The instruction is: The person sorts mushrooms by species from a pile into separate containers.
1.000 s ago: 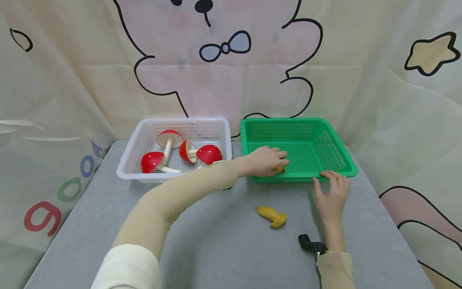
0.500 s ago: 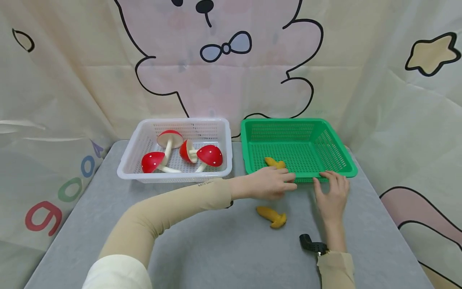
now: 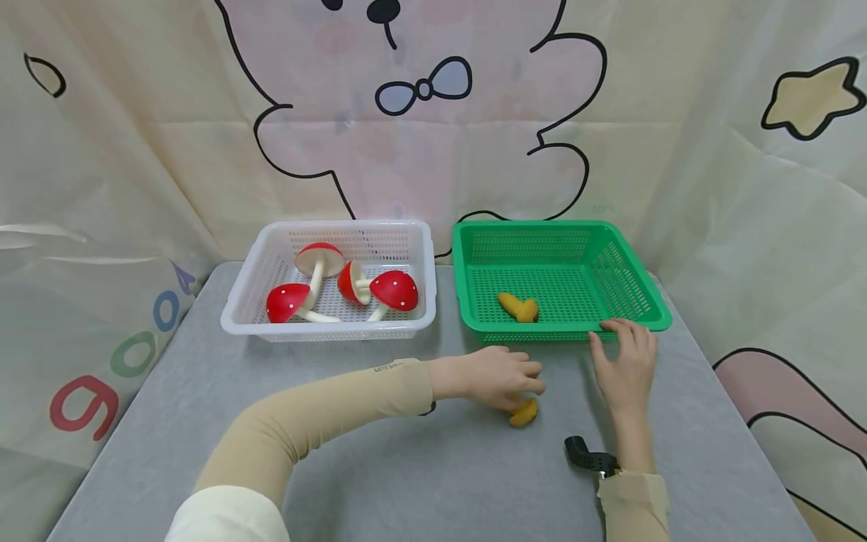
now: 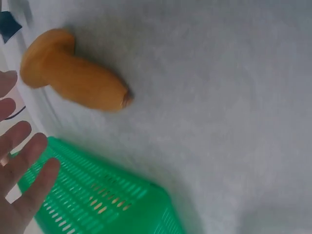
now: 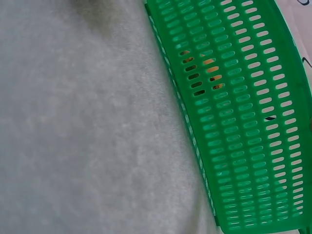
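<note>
Grey felt covers the table (image 3: 420,459), a cartoon-bear curtain hanging behind it. My left hand (image 3: 497,376) has come back from the green basket (image 3: 562,335) and now lies over the yellow mushroom (image 3: 523,413) on the cloth, fingers bent down on its near end; I cannot tell from the head view whether they have closed on it, and the left wrist view shows the mushroom (image 4: 73,80) lying flat beside spread fingers (image 4: 29,170). A second ago that hand was inside the basket; the other yellow mushroom (image 3: 518,307) now rests there alone. My right hand (image 3: 626,361) lies relaxed with fingertips on the basket's near rim. Four red mushrooms (image 3: 393,290) lie in the white basket (image 3: 325,331) to the left. So I judge one yellow piece sorted and one left.
</note>
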The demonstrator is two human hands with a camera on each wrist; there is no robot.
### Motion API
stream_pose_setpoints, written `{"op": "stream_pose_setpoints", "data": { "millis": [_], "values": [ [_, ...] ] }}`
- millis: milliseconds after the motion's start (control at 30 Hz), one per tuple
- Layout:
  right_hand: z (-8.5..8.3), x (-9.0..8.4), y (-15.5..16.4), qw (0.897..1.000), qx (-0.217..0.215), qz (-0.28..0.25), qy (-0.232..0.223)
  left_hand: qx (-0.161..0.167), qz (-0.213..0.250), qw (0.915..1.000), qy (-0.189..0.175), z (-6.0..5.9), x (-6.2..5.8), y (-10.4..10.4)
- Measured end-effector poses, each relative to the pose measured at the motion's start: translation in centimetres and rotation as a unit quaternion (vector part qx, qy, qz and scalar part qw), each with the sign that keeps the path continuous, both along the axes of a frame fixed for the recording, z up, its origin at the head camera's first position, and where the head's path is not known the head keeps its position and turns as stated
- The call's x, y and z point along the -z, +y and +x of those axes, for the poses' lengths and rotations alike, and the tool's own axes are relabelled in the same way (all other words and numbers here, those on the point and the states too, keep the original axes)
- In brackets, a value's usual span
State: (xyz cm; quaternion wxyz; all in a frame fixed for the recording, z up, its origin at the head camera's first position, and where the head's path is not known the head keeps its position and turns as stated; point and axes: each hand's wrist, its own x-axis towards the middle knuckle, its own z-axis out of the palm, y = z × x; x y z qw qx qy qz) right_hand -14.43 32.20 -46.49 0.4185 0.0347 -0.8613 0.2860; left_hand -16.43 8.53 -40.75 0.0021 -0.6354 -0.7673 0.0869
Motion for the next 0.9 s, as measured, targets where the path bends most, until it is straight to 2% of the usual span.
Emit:
{"op": "stream_pose_setpoints", "data": {
  "millis": [167, 400, 567, 900],
  "values": [
    [-0.1, -0.1, 0.0, 1.000, 0.001, 0.004, -0.002, -0.027, -0.019, 0.9991, -0.024, 0.1, 1.3, 0.2],
    [-0.2, -0.4, -0.2, 1.000, 0.001, 0.001, 0.000, -0.068, -0.031, 0.9946, -0.073, 0.0, 1.9, 0.3],
    [-0.3, -0.4, -0.4, 1.000, 0.001, -0.004, 0.006, -0.069, -0.022, 0.9931, -0.092, 0.0, 2.3, 0.3],
    [0.0, -0.2, 0.0, 1.000, 0.000, 0.001, -0.006, -0.066, -0.013, 0.9941, -0.085, 0.2, 3.3, 0.4]
  ]
}}
